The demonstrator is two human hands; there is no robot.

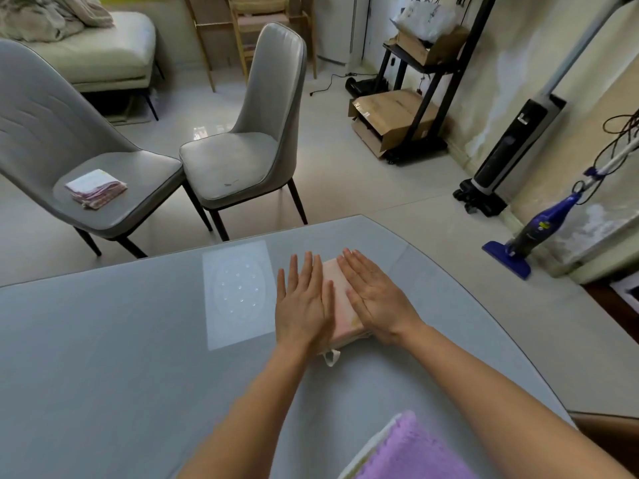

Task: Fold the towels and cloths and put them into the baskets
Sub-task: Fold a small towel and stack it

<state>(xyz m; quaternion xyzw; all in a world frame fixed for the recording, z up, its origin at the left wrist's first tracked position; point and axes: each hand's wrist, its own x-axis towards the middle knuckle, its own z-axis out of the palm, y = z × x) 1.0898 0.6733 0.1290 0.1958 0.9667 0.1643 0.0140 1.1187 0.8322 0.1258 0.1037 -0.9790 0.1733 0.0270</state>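
At about ten o'clock from the hands, a folded stack of cloths [96, 189] lies on the seat of the left grey chair [41, 133]; no basket is in view. On the grey table [103, 357], the left hand [304, 302] lies flat, fingers straight and slightly spread, along the left edge of a folded pink towel [337, 299]. The right hand [375, 293], fingers straight and close together, presses flat on the towel's right part. The step looks like smoothing the finished fold. Next, the person would likely need to grip the bundle and carry it off. At five o'clock, a purple towel [415, 451] waits by the near edge.
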